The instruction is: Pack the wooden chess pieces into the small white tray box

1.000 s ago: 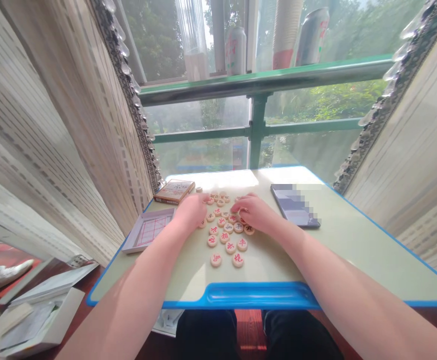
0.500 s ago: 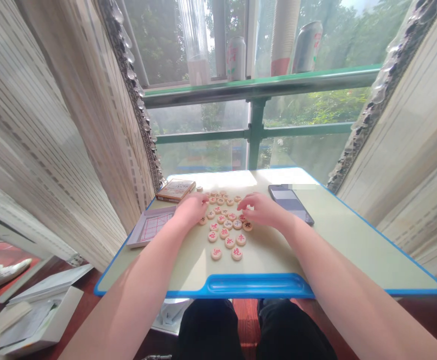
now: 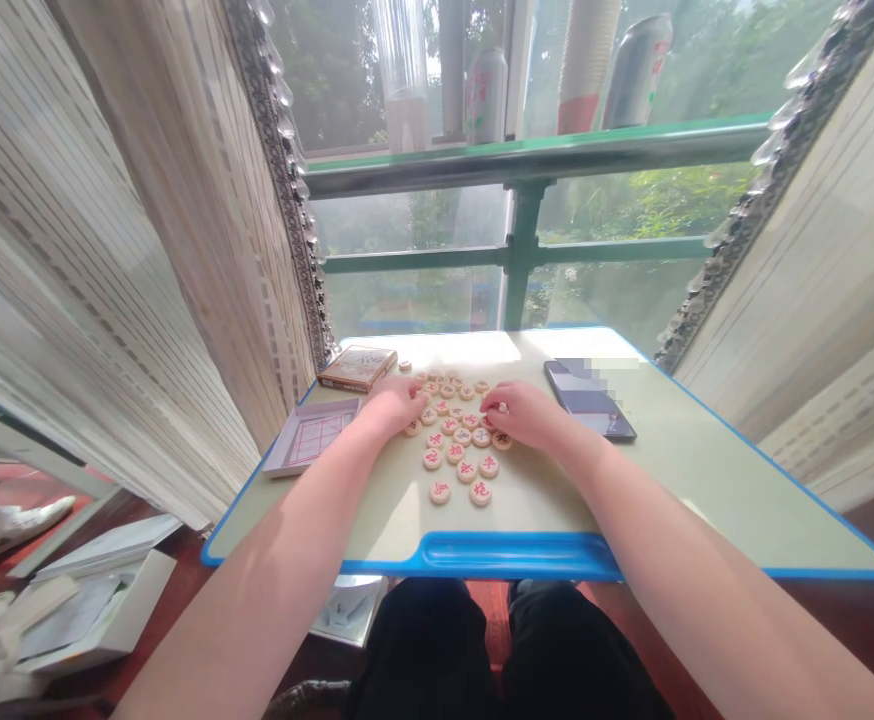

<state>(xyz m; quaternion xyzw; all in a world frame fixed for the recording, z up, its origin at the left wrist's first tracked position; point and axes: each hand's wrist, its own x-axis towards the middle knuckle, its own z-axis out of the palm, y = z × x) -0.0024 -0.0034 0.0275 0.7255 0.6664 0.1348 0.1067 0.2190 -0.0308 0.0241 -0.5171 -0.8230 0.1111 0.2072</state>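
Note:
Several round wooden Chinese chess pieces with red or black characters lie face up in a loose cluster on the small table. My left hand (image 3: 398, 403) is at the cluster's left edge, fingers curled together; whatever is between the fingertips is hidden. At the right edge, my right hand (image 3: 525, 412) has its thumb and fingers pinched at a pale chess piece (image 3: 502, 408), partly covered by the fingers. Closest to me lie a red-marked horse piece (image 3: 440, 492) and a red-marked cannon piece (image 3: 480, 493).
Left of the cluster are an open tray with a printed red grid (image 3: 311, 440) and a flat brown box (image 3: 357, 367). A phone (image 3: 589, 400) lies right of my right hand. The blue-edged table (image 3: 692, 500) stands against a window railing (image 3: 542, 155) with cans and cups above.
The view has shifted slightly, moving the table up and right in the picture. My right fingers have drawn closer together, and my left fingertips have closed at the cluster's edge.

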